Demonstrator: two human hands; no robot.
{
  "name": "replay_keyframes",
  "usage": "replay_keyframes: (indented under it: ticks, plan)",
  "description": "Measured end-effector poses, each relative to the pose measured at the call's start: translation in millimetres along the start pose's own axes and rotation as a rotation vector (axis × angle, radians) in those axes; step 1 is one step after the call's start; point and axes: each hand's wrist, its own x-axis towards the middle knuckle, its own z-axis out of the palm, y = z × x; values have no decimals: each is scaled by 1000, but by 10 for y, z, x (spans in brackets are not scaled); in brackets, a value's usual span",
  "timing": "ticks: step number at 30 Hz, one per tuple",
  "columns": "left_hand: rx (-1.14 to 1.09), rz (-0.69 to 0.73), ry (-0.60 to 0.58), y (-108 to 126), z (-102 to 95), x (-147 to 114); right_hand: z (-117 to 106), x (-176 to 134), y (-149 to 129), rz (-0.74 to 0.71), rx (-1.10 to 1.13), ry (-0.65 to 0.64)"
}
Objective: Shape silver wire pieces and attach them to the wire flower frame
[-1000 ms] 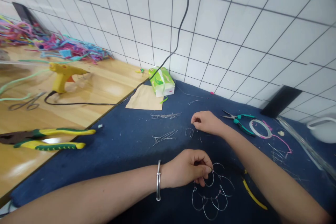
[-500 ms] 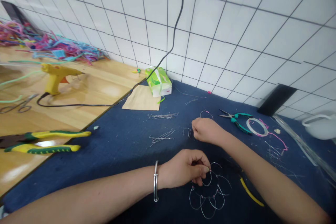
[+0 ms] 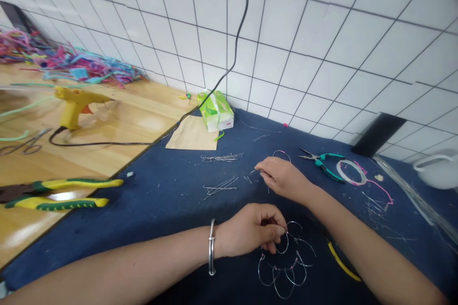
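Note:
My left hand [image 3: 255,228], a silver bangle at its wrist, pinches a flower-shaped wire piece [image 3: 296,260] between thumb and fingers. That piece has several thin silver loops joined round a ring with small pink beads; my fingers hide its upper left part. Farther forward, my right hand [image 3: 286,178] is closed, palm down, above the blue cloth. From its fingertips pokes the end of a short curved wire [image 3: 252,171]; the rest is hidden. Just behind this hand lies a wire ring [image 3: 282,152] with pink on it.
Two bundles of bent wires [image 3: 222,157] lie left of my right hand. Teal pliers [image 3: 324,164] and a white ring-shaped coil [image 3: 351,172] are on the right. Yellow-green pliers [image 3: 78,183], a yellow glue gun [image 3: 73,107] and scissors [image 3: 28,145] occupy the left. A tissue pack [image 3: 220,116] stands behind.
My right hand has shifted slightly and turned, taking up the small curved wire that lay beside it on the cloth. The left hand holds the wire flower in the same place.

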Motion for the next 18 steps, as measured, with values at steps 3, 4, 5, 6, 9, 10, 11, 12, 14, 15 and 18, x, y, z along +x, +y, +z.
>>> replay_keyframes:
  ticks: [3, 4, 5, 6, 9, 10, 11, 12, 14, 15, 18]
  plan:
    - [-4, -1, 2, 6, 4, 8, 18, -38, -2, -84, -21, 66]
    - [-6, -5, 4, 11, 5, 13, 22, -44, -1, -82, -25, 85]
    - [-9, -9, 7, 16, 7, 17, 26, -45, 2, -62, -13, 110]
    - [-11, -14, 9, 22, 9, 21, 31, -42, 8, -31, 11, 137]
    - [-23, -20, 22, 33, 11, 30, 48, -29, 41, 87, 102, 209]
    - [-30, -14, 30, 32, 10, 32, 49, -33, 55, 126, 123, 231]
    - [-41, -6, 40, 30, 8, 34, 45, -46, 67, 162, 136, 251]
    - [-57, 3, 48, 26, 5, 35, 34, -69, 76, 196, 145, 270]
    - [-91, 18, 66, 16, 4, 37, -15, -153, 75, 265, 165, 304]
    - [-105, 24, 77, 13, 6, 37, -52, -214, 61, 302, 180, 320]
    - [-112, 35, 119, 18, 24, 36, -195, -459, -39, 456, 318, 360]
